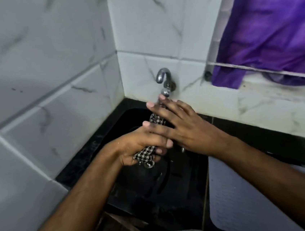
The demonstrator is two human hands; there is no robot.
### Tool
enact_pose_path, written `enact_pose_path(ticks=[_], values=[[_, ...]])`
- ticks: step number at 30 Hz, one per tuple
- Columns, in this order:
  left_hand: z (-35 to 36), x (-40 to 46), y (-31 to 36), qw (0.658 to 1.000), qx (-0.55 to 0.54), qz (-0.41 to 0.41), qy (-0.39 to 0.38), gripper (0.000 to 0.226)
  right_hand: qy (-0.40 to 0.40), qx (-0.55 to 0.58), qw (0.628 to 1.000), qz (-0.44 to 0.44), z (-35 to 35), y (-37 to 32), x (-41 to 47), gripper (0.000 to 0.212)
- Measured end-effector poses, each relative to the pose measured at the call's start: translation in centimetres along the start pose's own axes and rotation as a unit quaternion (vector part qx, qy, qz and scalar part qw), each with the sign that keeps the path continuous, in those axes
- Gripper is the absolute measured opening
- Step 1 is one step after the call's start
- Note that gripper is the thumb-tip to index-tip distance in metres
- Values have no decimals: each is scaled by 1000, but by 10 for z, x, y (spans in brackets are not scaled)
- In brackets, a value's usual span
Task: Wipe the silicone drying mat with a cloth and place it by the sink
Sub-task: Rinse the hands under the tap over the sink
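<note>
- pale lilac-grey silicone drying mat [237,196] is lying flat on the black counter [259,134] just right of the sink, its surface showing rows of small raised dots; the right forearm is crossing over part of it.
- black-and-white checked cloth [145,154] is being held over the sink, bunched into a twisted length that is running from under the tap down through both hands.
- left hand [141,144] is gripping the lower part of the cloth, fingers curled tight around it, a crumpled end hanging out below the fist.
- right hand [179,125] is lying on top of the left hand and the cloth with fingers straight and spread apart, not closing on anything; its fingertips are reaching up to just under the tap's spout.
- black sink [152,188] is sitting in the corner, its basin looking wet and glossy.
- chrome tap [165,82] is sticking out of the back wall above the sink; whether water is running is too blurred to tell.
- white marble-patterned tiles [51,88] are covering the walls on the left and behind.
- purple fabric [270,27] is hanging at the upper right over a pale ledge.
</note>
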State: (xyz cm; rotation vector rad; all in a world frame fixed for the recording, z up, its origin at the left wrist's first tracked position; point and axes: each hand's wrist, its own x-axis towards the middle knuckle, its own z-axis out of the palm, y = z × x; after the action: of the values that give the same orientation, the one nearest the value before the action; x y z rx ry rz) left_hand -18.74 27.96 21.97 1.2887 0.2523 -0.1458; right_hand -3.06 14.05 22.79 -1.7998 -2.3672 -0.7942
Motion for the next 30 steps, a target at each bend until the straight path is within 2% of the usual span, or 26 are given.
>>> enact_pose_path(ticks=[2,5,7,9,11,13,14,16,19,21,23,27,28,30], values=[[-7,-12,17,999,45,-30,1,4,33,-6,998,-58,-1,8,27,63],[-21,-22,38,998,60,-30,12,2,73,-4,993,-90,1,18,62,49],[-31,-26,48,997,65,-15,25,12,76,-28,990,-115,-5,23,80,39],[-40,-26,55,995,74,-5,74,12,41,-96,985,-134,-12,35,92,29],[-48,-19,61,987,106,5,124,6,-10,-151,981,-122,-14,49,99,29],[-53,-7,67,960,207,2,190,23,-81,-153,980,-103,-14,51,106,25],[-54,1,70,929,289,-12,230,41,-107,-143,981,-81,-14,48,111,22],[-53,21,73,834,454,-27,314,73,-166,-131,977,9,-13,42,123,20],[-58,46,77,692,606,58,387,89,-194,-129,961,150,-10,38,136,22],[-73,53,80,613,695,111,359,97,-189,-82,950,235,-2,36,141,18],[-91,55,84,526,780,163,299,90,-175,18,925,337,7,36,149,18],[-112,59,73,440,824,252,254,82,-200,248,850,421,33,53,148,25],[-113,63,67,421,833,267,241,80,-214,325,811,437,40,56,140,23],[-109,75,55,374,864,267,208,69,-231,441,743,447,58,62,117,31]])
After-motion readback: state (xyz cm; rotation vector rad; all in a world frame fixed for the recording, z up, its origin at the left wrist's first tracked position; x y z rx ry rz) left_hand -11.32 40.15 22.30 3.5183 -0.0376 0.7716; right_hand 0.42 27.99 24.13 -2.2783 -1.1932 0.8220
